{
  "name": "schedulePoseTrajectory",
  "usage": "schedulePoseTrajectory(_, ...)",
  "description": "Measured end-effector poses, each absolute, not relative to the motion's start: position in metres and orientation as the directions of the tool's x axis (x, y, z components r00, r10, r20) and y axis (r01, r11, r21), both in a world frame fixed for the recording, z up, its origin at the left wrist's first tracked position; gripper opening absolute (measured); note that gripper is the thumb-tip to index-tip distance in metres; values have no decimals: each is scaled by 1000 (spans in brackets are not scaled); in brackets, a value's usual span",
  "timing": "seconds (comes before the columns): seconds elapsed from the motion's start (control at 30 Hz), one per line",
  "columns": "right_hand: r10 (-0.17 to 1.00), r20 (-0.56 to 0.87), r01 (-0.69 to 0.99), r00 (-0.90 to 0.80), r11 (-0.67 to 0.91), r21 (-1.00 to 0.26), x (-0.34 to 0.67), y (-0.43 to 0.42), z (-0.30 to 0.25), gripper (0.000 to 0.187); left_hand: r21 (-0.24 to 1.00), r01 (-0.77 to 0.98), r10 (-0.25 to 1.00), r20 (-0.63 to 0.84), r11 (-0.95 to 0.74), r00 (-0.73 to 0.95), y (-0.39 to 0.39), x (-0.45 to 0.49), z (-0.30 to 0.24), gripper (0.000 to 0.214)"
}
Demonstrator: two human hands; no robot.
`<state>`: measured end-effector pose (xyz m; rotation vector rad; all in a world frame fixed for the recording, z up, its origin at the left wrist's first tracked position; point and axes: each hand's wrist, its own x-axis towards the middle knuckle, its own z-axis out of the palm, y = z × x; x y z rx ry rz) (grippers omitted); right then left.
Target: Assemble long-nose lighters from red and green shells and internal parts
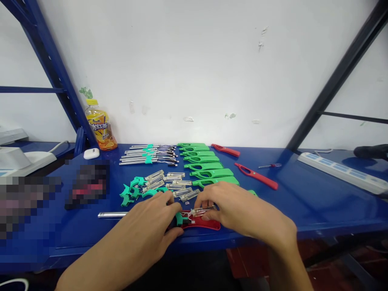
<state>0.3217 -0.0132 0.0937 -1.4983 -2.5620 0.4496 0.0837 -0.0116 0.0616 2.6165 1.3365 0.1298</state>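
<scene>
Near the front edge of the blue table, a red lighter casing half (pixel 212 224) lies hollow side up. My left hand (pixel 151 220) grips its left part, fingers closed, covering much of it. A silver metal tube (pixel 112 215) sticks out to the left from under that hand. By the left fingertips sits a teal trigger piece (pixel 179 219), with thin wires and a black part beside it. My right hand (pixel 239 208) pinches a clear lighter fuel tank (pixel 201 210) just above the casing's middle; I cannot tell whether the two touch.
Behind are loose clear tanks (pixel 178 182), teal triggers (pixel 130 192), wired metal tubes (pixel 139 158) and green casings (pixel 209 166). Right lie red casings (pixel 257 176), a screwdriver (pixel 269 165) and a power strip (pixel 342 171). A bottle (pixel 101 127) and white case (pixel 91 153) stand left.
</scene>
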Motion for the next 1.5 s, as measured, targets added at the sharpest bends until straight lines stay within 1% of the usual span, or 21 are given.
schedulePoseTrajectory(0.07, 867, -32, 824, -498, 461, -328, 322, -13, 94, 16, 245, 782, 808, 4, -573, 590, -12, 81, 59, 14)
schedulePoseTrajectory(0.2, 868, -37, 828, -495, 458, -325, 324, -13, 91, 15, 278, 759, 796, 36, -589, 605, -12, 77, 53, 13)
schedulePoseTrajectory(0.33, 868, -51, 828, -494, 451, -334, 323, -14, 90, 14, 270, 754, 790, 43, -599, 612, -12, 76, 52, 14)
schedulePoseTrajectory(0.47, 871, -76, 832, -485, 433, -348, 322, -13, 92, 12, 276, 762, 793, -1, -585, 609, -13, 78, 57, 16)
schedulePoseTrajectory(0.7, 871, -68, 829, -486, 436, -350, 322, -13, 92, 14, 270, 769, 794, -24, -580, 607, -11, 79, 60, 16)
schedulePoseTrajectory(0.87, 867, -57, 822, -494, 445, -354, 322, -12, 92, 16, 274, 752, 782, 3, -600, 623, -11, 77, 57, 16)
schedulePoseTrajectory(1.13, 859, -49, 809, -509, 459, -367, 325, -11, 91, 23, 244, 754, 778, 6, -610, 628, -12, 80, 61, 20)
schedulePoseTrajectory(1.33, 855, -47, 809, -516, 468, -356, 325, -11, 90, 22, 160, 783, 794, 6, -600, 608, -17, 90, 68, 18)
schedulePoseTrajectory(1.5, 850, -29, 801, -526, 484, -352, 326, -8, 88, 24, 114, 800, 800, -55, -589, 597, -21, 93, 72, 18)
